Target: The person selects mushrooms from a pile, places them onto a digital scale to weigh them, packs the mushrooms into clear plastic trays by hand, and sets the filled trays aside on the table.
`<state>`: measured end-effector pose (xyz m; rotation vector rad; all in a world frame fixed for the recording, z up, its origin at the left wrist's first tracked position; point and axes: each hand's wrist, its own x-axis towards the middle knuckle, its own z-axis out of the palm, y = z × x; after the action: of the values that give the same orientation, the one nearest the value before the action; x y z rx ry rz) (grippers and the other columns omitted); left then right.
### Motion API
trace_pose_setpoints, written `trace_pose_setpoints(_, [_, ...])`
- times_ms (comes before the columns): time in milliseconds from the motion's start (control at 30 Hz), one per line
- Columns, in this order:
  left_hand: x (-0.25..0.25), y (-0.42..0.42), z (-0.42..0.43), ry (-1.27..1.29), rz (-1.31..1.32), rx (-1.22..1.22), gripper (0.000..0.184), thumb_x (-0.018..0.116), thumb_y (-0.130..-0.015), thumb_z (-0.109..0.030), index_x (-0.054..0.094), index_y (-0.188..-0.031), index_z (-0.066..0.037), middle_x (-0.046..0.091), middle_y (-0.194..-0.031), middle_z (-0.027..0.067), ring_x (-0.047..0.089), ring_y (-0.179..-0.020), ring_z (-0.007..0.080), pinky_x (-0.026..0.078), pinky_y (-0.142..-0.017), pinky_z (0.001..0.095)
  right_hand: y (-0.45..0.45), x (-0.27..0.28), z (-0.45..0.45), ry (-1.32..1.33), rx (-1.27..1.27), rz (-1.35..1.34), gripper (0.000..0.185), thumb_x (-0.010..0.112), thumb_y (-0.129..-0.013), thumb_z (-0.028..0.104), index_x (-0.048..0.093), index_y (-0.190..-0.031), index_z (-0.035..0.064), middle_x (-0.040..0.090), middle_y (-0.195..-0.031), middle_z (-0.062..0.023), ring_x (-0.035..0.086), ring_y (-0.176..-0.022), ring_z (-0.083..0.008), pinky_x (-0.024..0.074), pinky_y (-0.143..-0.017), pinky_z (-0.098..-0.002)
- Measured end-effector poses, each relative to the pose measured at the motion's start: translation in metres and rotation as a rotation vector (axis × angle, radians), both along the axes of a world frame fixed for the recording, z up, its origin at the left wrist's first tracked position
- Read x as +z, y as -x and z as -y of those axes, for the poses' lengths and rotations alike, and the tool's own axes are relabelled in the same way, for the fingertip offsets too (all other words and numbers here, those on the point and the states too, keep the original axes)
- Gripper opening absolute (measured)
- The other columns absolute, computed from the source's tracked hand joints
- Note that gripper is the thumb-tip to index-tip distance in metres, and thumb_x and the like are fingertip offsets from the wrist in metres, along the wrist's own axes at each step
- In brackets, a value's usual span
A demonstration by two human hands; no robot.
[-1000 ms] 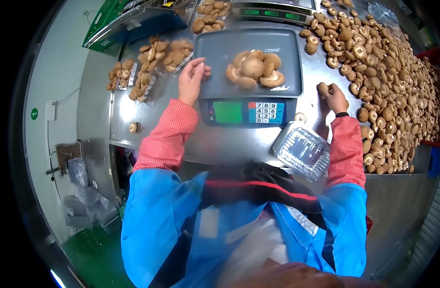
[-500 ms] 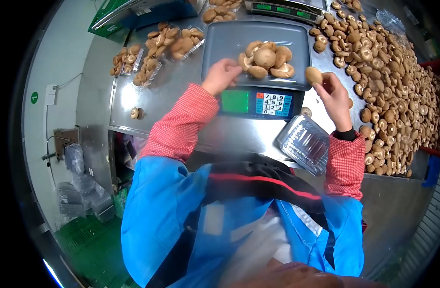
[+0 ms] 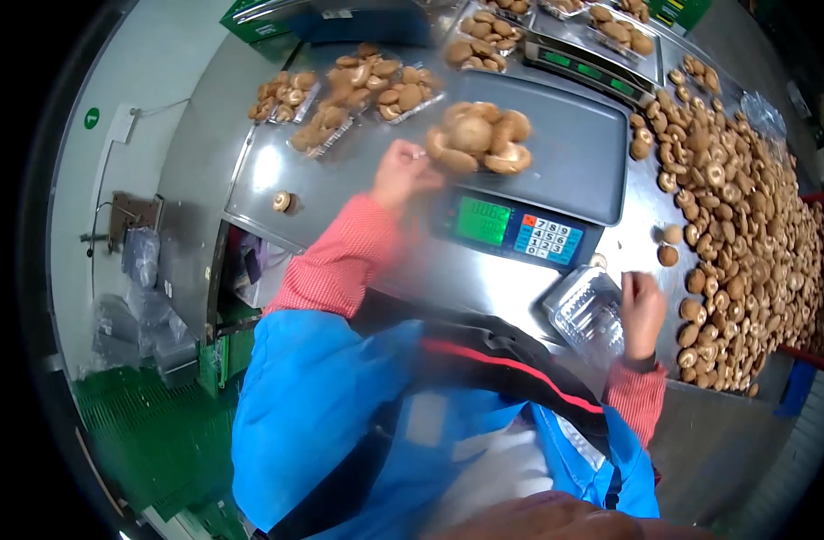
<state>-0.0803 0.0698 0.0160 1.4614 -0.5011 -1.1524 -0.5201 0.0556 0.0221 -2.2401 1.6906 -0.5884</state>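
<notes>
Holding the left hand [image 3: 401, 178] at the near-left end of the mushroom cluster [image 3: 475, 138]. Apparently grasping that end between thumb and fingers; losing the exact contact line, and any container rim, in the blur.

Locating the mushroom cluster at the left end of the grey weighing platform [image 3: 578, 148], seemingly overlapping the left edge. Being unable to tell resting from slight lifting at this viewing angle.

Reading the cluster as lying right of the left grip and slightly to the far side, with the longer spread running roughly left to right. Counting the left hand as the nearer one.

Holding the right hand [image 3: 643, 310] well apart from the cluster, to the near right, beyond the keypad [image 3: 549, 238]. Curling the right fingers inward at the right side of the clear plastic tray [image 3: 587, 310]; being unable to tell an empty clench from a grasp on the tray rim.

Viewing packed mushrooms [image 3: 410, 92] on the table [image 3: 500, 286] to the far left, and the mushroom heap [image 3: 745, 261] to the right of the right hand.
</notes>
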Motion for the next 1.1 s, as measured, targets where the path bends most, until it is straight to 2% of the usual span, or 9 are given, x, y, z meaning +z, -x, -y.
trace_pose_setpoints(100, [-0.006,-0.048,-0.034,0.057,0.139,0.174,0.015,0.053,-0.093,-0.002,0.041,-0.101,-0.004,0.056,-0.092,0.0124,0.067,-0.072,0.0254,0.060,-0.064,0.0372,-0.002,0.011,-0.042,-0.256,0.100,-0.068,0.021,0.068,-0.084,0.025,0.070,-0.080,0.0050,0.066,-0.079,-0.0163,0.064,-0.073,-0.0346,0.0488,-0.063,-0.0409])
trace_pose_setpoints(200, [-0.022,-0.083,-0.070,0.020,0.208,0.336,0.017,0.053,-0.092,-0.001,0.038,-0.101,-0.004,0.054,-0.090,0.0106,0.067,-0.072,0.0252,0.060,-0.062,0.0353,0.001,0.010,-0.069,-0.366,0.280,-0.146,0.022,0.069,-0.083,0.027,0.070,-0.078,0.0056,0.066,-0.080,-0.0142,0.064,-0.073,-0.0340,0.0492,-0.064,-0.0414])
trace_pose_setpoints(467, [-0.125,-0.126,-0.122,-0.092,0.137,0.566,0.016,0.050,-0.092,0.000,0.038,-0.102,-0.004,0.052,-0.094,0.0110,0.067,-0.070,0.0268,0.062,-0.062,0.0349,0.003,0.018,-0.088,-0.199,0.436,-0.065,0.012,0.069,-0.079,0.015,0.063,-0.077,0.0051,0.060,-0.077,-0.0130,0.060,-0.072,-0.0328,0.0479,-0.062,-0.0426])
trace_pose_setpoints(567, [-0.160,-0.134,-0.123,-0.114,-0.058,0.547,0.026,0.054,-0.092,-0.006,0.039,-0.113,-0.003,0.054,-0.101,0.0137,0.067,-0.079,0.0290,0.061,-0.067,0.0393,0.007,0.014,-0.091,-0.175,0.487,-0.122,0.007,0.067,-0.079,0.011,0.063,-0.082,0.0055,0.059,-0.079,-0.0129,0.060,-0.075,-0.0321,0.0489,-0.064,-0.0418])
trace_pose_setpoints(667, [-0.141,-0.122,-0.121,-0.212,0.012,0.535,0.044,0.057,-0.093,-0.013,0.035,-0.129,-0.004,0.055,-0.110,0.0154,0.065,-0.090,0.0300,0.058,-0.073,0.0411,0.007,0.017,-0.092,-0.161,0.465,-0.027,0.008,0.067,-0.079,0.009,0.066,-0.084,0.0040,0.061,-0.078,-0.0160,0.060,-0.074,-0.0361,0.0481,-0.065,-0.0441])
trace_pose_setpoints(767, [-0.139,-0.123,-0.121,-0.243,0.536,0.528,0.049,0.059,-0.093,-0.018,0.036,-0.134,-0.004,0.055,-0.115,0.0153,0.063,-0.095,0.0266,0.055,-0.075,0.0370,0.006,0.019,-0.094,-0.102,0.501,-0.051,0.012,0.069,-0.075,0.012,0.062,-0.083,0.0057,0.058,-0.079,-0.0133,0.059,-0.075,-0.0326,0.0490,-0.063,-0.0422])
trace_pose_setpoints(867, [-0.155,-0.136,-0.115,-0.315,1.348,0.617,0.048,0.058,-0.093,-0.019,0.039,-0.134,-0.005,0.055,-0.117,0.0156,0.062,-0.093,0.0208,0.053,-0.072,0.0317,0.011,0.014,-0.095,-0.078,0.512,-0.065,0.018,0.071,-0.071,0.015,0.058,-0.081,0.0070,0.056,-0.079,-0.0114,0.059,-0.075,-0.0305,0.0493,-0.061,-0.0411])
trace_pose_setpoints(967, [-0.066,-0.063,-0.076,0.121,0.724,0.504,0.034,0.059,-0.092,-0.019,0.053,-0.122,-0.003,0.062,-0.104,0.0119,0.061,-0.084,0.0155,0.052,-0.071,0.0285,0.012,0.007,-0.097,-0.041,0.485,-0.056,0.019,0.070,-0.071,0.013,0.053,-0.077,0.0074,0.052,-0.076,-0.0110,0.057,-0.072,-0.0299,0.0481,-0.059,-0.0405])
trace_pose_setpoints(1100, [0.012,0.028,-0.030,-0.010,0.401,-0.281,0.025,0.058,-0.095,-0.027,0.064,-0.097,-0.003,0.065,-0.077,0.0033,0.062,-0.069,0.0121,0.052,-0.066,0.0265,0.005,0.009,-0.096,0.125,0.436,-0.073,0.017,0.067,-0.071,0.010,0.050,-0.073,0.0083,0.049,-0.072,-0.0104,0.054,-0.067,-0.0278,0.0445,-0.055,-0.0394])
